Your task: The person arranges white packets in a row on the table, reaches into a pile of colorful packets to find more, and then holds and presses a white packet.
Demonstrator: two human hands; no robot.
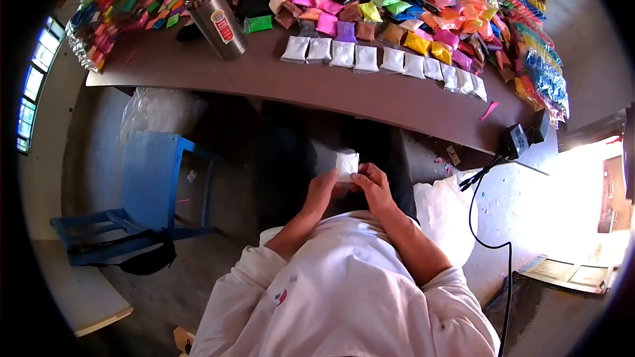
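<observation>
Above my lap, a small clear packet of white material [347, 162] is held between my two hands. My left hand [323, 187] pinches its lower left side. On its lower right, the fingers of my right hand [373, 183] are closed on it. Beyond my knees, a row of similar white packets [342, 54] lies along the near part of the brown table [291, 86]. Behind that row, many coloured packets [397, 6] are heaped in pink, orange, yellow, green, blue and purple.
A steel flask [218, 20] stands on the table's left part. To my left is a blue chair [151, 172] with a black strap or bag [149, 254]. A black box [514, 142] with a cable [471, 218] sits at the table's right corner. A white sack [444, 215] lies to my right.
</observation>
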